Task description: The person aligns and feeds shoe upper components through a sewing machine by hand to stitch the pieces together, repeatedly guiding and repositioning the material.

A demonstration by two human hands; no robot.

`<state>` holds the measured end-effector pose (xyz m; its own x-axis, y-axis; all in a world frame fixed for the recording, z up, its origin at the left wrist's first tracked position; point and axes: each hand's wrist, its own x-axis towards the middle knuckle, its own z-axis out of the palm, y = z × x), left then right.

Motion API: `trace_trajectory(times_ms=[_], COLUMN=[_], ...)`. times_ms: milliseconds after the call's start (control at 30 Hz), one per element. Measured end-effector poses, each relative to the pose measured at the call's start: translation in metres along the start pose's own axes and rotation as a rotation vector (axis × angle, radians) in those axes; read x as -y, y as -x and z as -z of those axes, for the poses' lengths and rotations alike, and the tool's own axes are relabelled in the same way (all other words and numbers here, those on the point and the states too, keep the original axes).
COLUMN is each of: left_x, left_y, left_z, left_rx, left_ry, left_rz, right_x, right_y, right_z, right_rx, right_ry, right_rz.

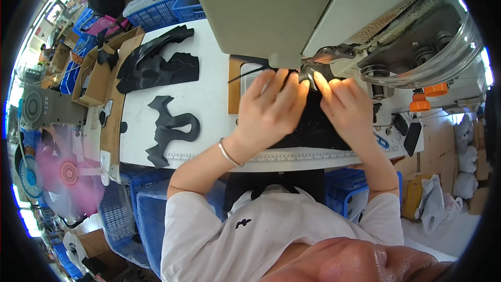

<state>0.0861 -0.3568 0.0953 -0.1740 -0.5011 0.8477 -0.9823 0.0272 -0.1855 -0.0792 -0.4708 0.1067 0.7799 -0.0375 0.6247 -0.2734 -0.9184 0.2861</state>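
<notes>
A black sheet-like piece [313, 125], probably leather or fabric, lies under the head of a sewing machine [266, 15]. My left hand [274, 107] holds it from the left with bent fingers, their tips close to the needle area. From the right, my right hand [347, 109] grips the same piece, its index finger stretched toward the presser foot and the others curled. A lit, dark textured part [309, 73] shows between my fingertips. The needle itself is hidden.
Left on the white table [138, 136] lie stacked black cut pieces [156, 65] and a grey curved piece [175, 128]. A ruler strip [219, 155] runs along the front edge. A pink fan [70, 172] spins at the left; blue baskets [156, 13] stand behind.
</notes>
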Motion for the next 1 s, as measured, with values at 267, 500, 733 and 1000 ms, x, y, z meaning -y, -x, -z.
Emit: trace_trajectory(times_ms=[267,500,733,1000], left_x=[0.036,0.037,0.045,0.094], left_y=[-0.002,0.001,0.001,-0.048], left_z=[-0.001,-0.005,-0.014,-0.066], left_rx=[0.029,-0.001,-0.031,0.480], left_ry=[0.506,0.538,0.670,0.867], left_rz=[0.092,0.191,0.267,0.231], right_x=[0.025,0.007,-0.006,0.001], right_y=[-0.014,-0.009,-0.005,-0.008], right_z=[0.006,-0.003,-0.008,-0.006], right_rx=[-0.006,-0.013,-0.011,-0.085], right_ry=[0.095,0.113,0.079,0.038], right_rz=[-0.050,-0.094,-0.075,-0.113])
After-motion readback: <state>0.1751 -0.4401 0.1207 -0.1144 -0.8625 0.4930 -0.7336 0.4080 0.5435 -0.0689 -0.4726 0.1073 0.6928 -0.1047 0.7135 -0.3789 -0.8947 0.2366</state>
